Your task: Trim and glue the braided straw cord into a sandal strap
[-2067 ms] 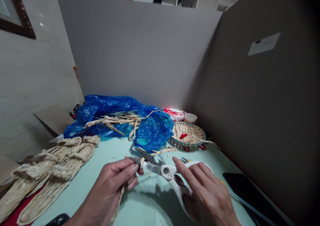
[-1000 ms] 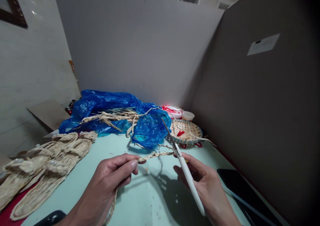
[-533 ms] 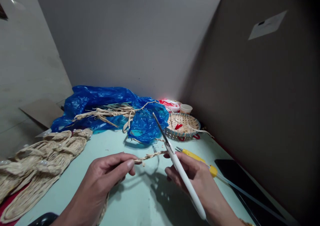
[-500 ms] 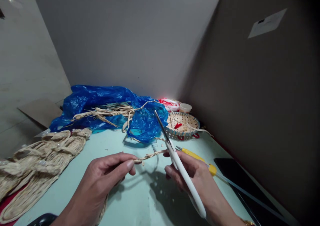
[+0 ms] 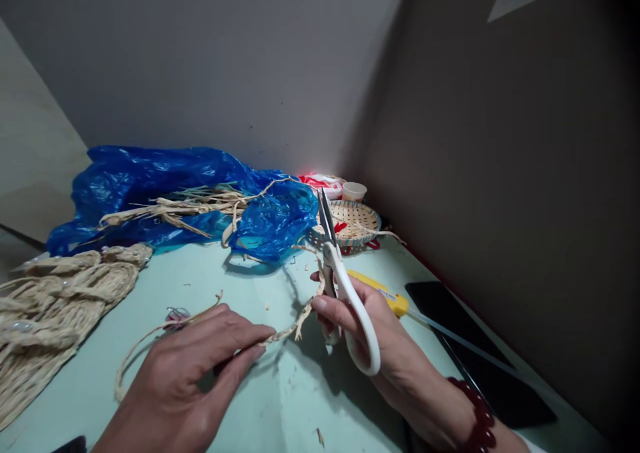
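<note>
A thin braided straw cord (image 5: pixel 303 319) with frayed ends stretches between my two hands over the pale green table. My left hand (image 5: pixel 193 376) pinches it between thumb and forefinger, and a further length of cord curves out behind that hand. In my right hand (image 5: pixel 377 329) are white-handled scissors (image 5: pixel 360 313), with their blades pointing up and away and slightly parted. The thumb and fingers of that hand also grip the far end of the cord, beside the scissors' pivot.
A blue plastic bag (image 5: pixel 200 163) with dry straw strands (image 5: pixel 200 204) lies at the back. Right of it stand a woven basket (image 5: pixel 357 216) and a small cup (image 5: pixel 354 190). Woven straw slippers (image 5: pixel 85 293) lie left. A yellow-handled tool (image 5: pixel 373 283) and dark flat object (image 5: pixel 480 346) are right.
My right hand has turned, and the scissors' blades now point more upright and show slightly parted. The cord slopes up to the right between my hands. The view has shifted somewhat right and down.
</note>
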Action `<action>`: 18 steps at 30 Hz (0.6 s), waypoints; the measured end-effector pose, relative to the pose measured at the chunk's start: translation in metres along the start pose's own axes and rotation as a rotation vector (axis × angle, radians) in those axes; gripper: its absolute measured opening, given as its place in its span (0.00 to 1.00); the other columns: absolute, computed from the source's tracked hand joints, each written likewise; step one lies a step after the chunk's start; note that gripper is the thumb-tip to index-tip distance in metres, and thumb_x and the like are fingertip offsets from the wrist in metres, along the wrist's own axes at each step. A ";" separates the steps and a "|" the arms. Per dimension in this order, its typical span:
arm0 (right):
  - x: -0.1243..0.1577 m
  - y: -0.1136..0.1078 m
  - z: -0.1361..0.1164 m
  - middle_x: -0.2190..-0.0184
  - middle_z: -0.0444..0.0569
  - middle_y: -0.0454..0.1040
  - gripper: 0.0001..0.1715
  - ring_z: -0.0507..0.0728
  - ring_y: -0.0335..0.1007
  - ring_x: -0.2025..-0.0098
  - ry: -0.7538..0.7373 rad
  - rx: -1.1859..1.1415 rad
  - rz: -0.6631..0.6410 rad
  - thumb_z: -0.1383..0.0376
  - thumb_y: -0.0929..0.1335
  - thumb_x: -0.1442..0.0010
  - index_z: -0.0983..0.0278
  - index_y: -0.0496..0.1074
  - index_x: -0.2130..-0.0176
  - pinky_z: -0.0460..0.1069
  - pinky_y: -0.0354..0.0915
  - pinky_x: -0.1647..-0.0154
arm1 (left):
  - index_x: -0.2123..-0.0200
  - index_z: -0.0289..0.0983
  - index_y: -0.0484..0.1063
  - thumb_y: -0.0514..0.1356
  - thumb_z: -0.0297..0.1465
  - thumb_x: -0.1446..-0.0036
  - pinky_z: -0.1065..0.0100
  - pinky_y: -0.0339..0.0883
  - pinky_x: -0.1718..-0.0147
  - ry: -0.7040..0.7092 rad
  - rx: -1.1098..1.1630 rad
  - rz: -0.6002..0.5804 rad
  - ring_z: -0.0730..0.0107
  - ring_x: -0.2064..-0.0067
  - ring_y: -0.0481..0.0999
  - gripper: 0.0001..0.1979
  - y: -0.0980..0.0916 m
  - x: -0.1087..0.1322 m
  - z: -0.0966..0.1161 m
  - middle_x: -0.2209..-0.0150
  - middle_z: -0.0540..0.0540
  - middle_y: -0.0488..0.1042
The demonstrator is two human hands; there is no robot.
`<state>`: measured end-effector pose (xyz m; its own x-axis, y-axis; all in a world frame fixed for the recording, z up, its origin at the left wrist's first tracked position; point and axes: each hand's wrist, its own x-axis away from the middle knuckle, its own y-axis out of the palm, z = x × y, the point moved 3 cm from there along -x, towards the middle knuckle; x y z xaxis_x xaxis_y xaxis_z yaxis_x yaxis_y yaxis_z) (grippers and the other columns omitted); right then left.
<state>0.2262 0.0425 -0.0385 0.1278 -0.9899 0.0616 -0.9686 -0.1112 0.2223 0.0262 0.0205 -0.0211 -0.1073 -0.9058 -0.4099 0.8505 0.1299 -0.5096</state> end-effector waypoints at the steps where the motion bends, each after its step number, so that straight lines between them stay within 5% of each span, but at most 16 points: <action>1: 0.000 0.000 -0.001 0.78 0.38 0.66 0.18 0.47 0.57 0.76 0.001 -0.007 0.005 0.58 0.77 0.51 0.64 0.69 0.68 0.43 0.54 0.76 | 0.70 0.54 0.85 0.66 0.36 0.47 0.65 0.67 0.56 -0.008 -0.015 0.003 0.59 0.67 0.80 0.06 0.000 0.000 0.000 0.72 0.50 0.84; 7: 0.000 0.003 -0.005 0.75 0.38 0.68 0.22 0.47 0.59 0.74 -0.005 -0.043 0.025 0.60 0.79 0.54 0.64 0.70 0.63 0.42 0.58 0.73 | 0.71 0.49 0.83 0.67 0.39 0.49 0.70 0.67 0.67 -0.182 -0.041 -0.102 0.59 0.66 0.80 0.04 0.001 -0.001 -0.010 0.68 0.49 0.84; 13: 0.001 0.004 -0.002 0.76 0.37 0.67 0.22 0.47 0.58 0.74 -0.009 0.002 0.035 0.61 0.79 0.54 0.63 0.70 0.63 0.42 0.58 0.73 | 0.67 0.49 0.83 0.67 0.47 0.54 0.69 0.68 0.68 -0.328 -0.009 -0.165 0.58 0.68 0.78 0.13 0.007 0.003 -0.008 0.69 0.48 0.83; 18: 0.002 0.005 -0.001 0.74 0.38 0.70 0.20 0.48 0.62 0.72 -0.001 0.046 0.008 0.63 0.78 0.54 0.63 0.71 0.62 0.42 0.61 0.72 | 0.71 0.48 0.84 0.67 0.42 0.52 0.69 0.67 0.72 -0.344 0.085 -0.187 0.57 0.67 0.77 0.08 0.013 0.005 0.001 0.70 0.48 0.82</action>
<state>0.2214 0.0404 -0.0360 0.1193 -0.9909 0.0623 -0.9784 -0.1067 0.1769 0.0372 0.0172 -0.0288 -0.0978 -0.9947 -0.0320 0.8739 -0.0705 -0.4810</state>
